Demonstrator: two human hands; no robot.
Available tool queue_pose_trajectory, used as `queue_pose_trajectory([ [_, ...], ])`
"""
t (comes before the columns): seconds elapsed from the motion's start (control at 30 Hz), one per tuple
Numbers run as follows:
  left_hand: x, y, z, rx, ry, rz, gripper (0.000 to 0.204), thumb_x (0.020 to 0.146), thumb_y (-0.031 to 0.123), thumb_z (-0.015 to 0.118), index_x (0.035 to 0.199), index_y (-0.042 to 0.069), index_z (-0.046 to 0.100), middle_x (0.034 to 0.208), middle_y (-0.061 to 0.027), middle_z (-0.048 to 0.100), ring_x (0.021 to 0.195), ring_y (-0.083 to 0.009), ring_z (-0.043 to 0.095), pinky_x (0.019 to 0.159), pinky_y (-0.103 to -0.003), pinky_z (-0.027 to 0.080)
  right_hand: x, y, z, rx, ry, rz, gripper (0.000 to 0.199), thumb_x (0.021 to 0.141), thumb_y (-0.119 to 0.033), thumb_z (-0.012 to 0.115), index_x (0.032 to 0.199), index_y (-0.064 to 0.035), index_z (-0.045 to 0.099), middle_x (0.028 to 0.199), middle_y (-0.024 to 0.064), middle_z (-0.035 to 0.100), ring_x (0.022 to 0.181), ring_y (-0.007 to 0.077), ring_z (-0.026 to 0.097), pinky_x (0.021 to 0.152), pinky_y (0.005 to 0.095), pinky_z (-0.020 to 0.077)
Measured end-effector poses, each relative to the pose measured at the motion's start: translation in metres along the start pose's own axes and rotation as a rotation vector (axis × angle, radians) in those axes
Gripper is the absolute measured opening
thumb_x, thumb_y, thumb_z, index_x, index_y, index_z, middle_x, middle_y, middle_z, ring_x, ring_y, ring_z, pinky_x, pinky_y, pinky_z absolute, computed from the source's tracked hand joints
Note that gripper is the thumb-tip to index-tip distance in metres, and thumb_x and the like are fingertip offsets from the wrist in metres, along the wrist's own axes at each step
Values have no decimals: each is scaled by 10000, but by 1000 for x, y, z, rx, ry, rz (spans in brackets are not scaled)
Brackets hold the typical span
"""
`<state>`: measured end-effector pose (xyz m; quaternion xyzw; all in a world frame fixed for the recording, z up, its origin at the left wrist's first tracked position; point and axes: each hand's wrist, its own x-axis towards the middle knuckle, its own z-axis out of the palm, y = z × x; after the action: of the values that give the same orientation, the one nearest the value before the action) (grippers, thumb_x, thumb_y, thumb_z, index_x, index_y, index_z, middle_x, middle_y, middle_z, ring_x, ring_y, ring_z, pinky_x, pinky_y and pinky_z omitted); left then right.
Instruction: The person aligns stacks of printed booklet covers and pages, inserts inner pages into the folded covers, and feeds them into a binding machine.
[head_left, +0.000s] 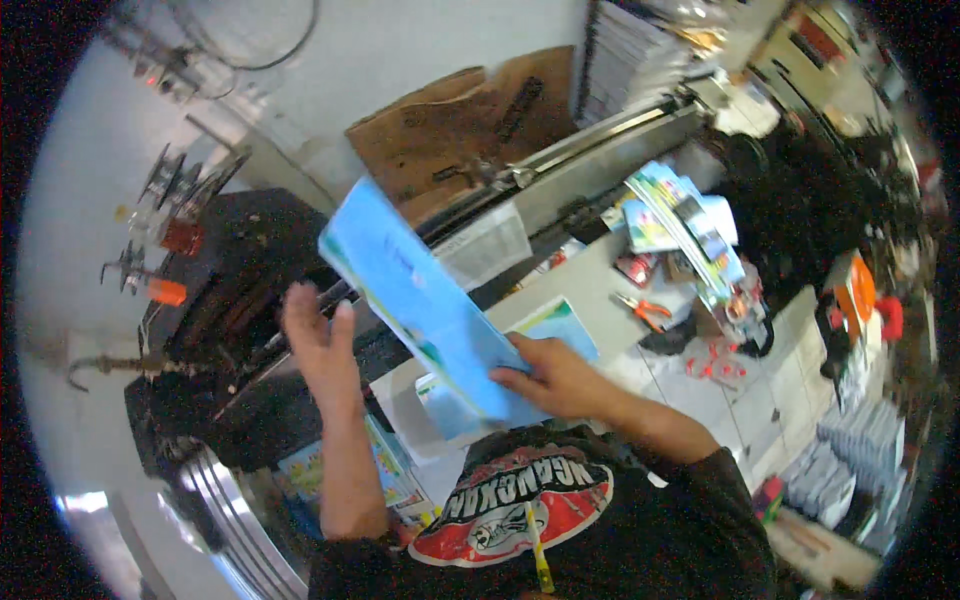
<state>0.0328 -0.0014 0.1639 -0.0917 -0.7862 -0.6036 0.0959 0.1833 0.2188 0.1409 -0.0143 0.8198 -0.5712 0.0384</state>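
Shirt: black cotton T-shirt [640, 520] w/ red & white chest print; slim yellow pen-like tool [542, 572] against its front.
R hand: right hand [545, 376] pinches the near end of the light-blue rectangular printed booklet [425, 300], thumb on top face, nr its R edge.
L hand: left hand [325, 350] bare of any load, fingers spread, thumb apart; just beside booklet's L edge, a bit blurred.
Booklet: held up at a slant above the table, far end up & to L; green/white strip along L long edge; one or several together, can't tell.
Lower L: multicoloured printed sheets [395, 470], partly behind L forearm.
Table: pale grey flat tabletop [598, 270]; more light-blue printed paper [565, 325] on it, partly hidden by booklet & R hand.
R of table paper: orange-handled metal pliers [648, 312], well apart from both hands.
Beyond pliers: messy pile of blue, green & white printed booklets [690, 225].
Floor, R: white square tiles [745, 405]; bundled stacks of whitish paper [868, 435] farther R.
Machine: long grey metal bar [620, 128] runs diagonally past the table; white paper sheet [490, 248] on its near side.
Back: brown torn-edged board [440, 130] vs. pale wall [410, 40]; tall white paper stack [620, 65] to R of board.
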Motion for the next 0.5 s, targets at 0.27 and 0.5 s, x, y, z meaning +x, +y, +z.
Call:
queue_pose_trajectory([
  [0.27,-39,-44,11,-215,-754,-338,390,902,14,573,1282,12,488,1171,-105,620,1037,-176,597,925,-308,472,-43,35,109,481,137,83,616,903,-424,641,1312,-8,444,1069,229,661,965,363,661,828,431,532],
  [0.5,-27,-108,40,286,-1294,-208,437,879,58,635,1300,21,523,1123,-130,647,1035,-182,602,899,-308,473,-111,122,124,369,262,383,598,888,-406,663,1298,-7,488,1078,204,668,923,286,675,786,384,544],
])
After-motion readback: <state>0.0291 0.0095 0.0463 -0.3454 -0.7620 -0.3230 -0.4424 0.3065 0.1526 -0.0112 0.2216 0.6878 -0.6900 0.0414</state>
